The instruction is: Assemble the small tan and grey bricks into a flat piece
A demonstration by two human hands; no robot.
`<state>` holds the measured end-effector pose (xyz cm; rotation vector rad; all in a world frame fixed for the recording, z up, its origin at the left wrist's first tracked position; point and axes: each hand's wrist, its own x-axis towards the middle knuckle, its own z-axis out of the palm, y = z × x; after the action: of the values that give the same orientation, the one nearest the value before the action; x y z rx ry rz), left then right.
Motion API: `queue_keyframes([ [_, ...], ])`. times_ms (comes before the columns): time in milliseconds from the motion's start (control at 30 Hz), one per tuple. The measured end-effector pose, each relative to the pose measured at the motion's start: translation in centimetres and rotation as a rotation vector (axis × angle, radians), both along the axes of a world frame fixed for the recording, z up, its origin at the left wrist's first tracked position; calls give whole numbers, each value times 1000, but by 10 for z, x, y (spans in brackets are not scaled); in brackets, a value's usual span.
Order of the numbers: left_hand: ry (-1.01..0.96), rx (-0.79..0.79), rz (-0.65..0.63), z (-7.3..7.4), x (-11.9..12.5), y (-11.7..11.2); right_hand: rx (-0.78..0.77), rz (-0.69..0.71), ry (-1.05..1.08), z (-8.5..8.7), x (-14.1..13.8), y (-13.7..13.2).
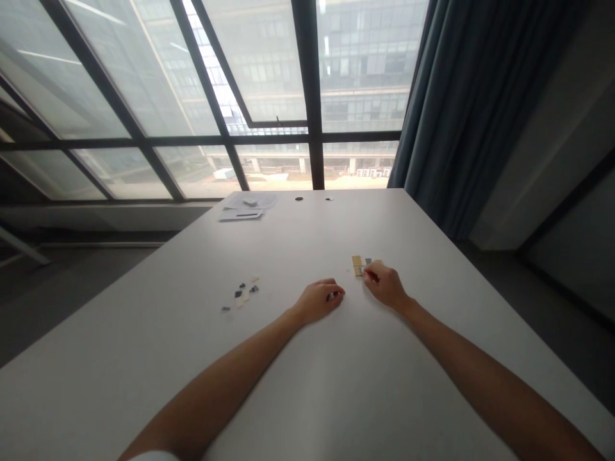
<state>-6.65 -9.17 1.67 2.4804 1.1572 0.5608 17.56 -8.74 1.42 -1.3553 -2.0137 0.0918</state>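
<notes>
My right hand (385, 286) is over a small flat yellow and grey piece (356, 264) on the white table. Thumb and fingers are pinched at its near edge; whatever they hold is too small to make out. To the left of it, my left hand (319, 301) rests on the tabletop with its fingers curled and the fingertips together. Anything inside that hand is hidden. Further left lies a loose group of small pieces, among them a dark piece (238, 294), a grey piece (225, 309) and a pale beige piece (243, 301).
White papers (243, 208) with a small white object (250, 202) on them lie at the table's far left corner. A dark round disc (298, 199) and a small dark and white item (329, 199) are near the far edge. A blue curtain (446, 128) hangs beside the window.
</notes>
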Motion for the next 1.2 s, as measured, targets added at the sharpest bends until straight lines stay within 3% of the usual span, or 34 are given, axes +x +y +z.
queue_keyframes([
  [100, -25, 68, 58, -2, 0, 2, -91, 286, -122, 0, -13, -12],
  [167, -25, 77, 103, -4, -1, 3, -152, 371, -201, -1, -21, -16],
  [1200, 13, 47, 103, -8, 1, 4, -208, 416, -152, -12, -21, -13],
])
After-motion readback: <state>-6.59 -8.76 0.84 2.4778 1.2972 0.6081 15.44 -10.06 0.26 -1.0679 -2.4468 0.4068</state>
